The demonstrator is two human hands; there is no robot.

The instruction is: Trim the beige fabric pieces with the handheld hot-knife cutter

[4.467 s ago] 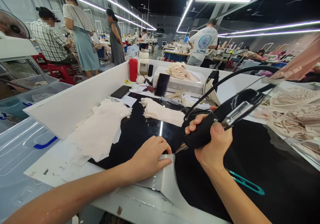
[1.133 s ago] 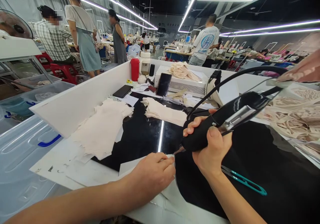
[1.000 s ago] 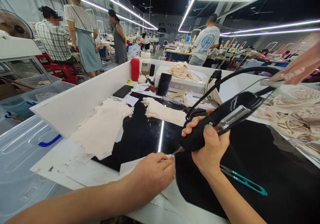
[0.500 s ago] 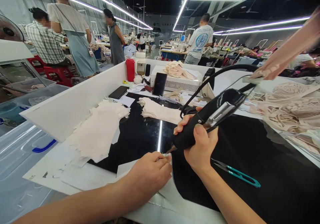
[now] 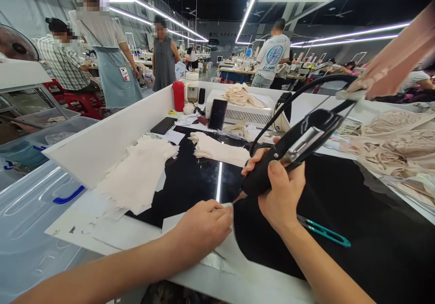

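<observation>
My right hand [image 5: 283, 190] is wrapped round a black corded hand tool [image 5: 263, 175] with a silver lever. Its narrow copper-coloured tip [image 5: 239, 197] points down to the left, at the edge of a thin pale sheet [image 5: 227, 245]. On that sheet my left hand [image 5: 207, 227] presses with its fingers curled together, right beside the tip. Whether the sheet is fabric or card, I cannot tell. Teal thread snips [image 5: 328, 233] lie on the black table surface [image 5: 340, 190], close to my right wrist.
Pale fabric pieces lie in a left stack [image 5: 136, 175] and a back stack [image 5: 220, 147]. Behind them are two phones [image 5: 217, 113], a red cup [image 5: 178, 96] and a vented white box [image 5: 241, 109]. Beige lace-like material [image 5: 394, 145] fills the right side. Co-workers are beyond the white partition [image 5: 102, 145].
My right hand and the tool have shifted slightly right and up, the tip staying by the sheet's edge. My left hand keeps its hold. Co-workers at the left have turned.
</observation>
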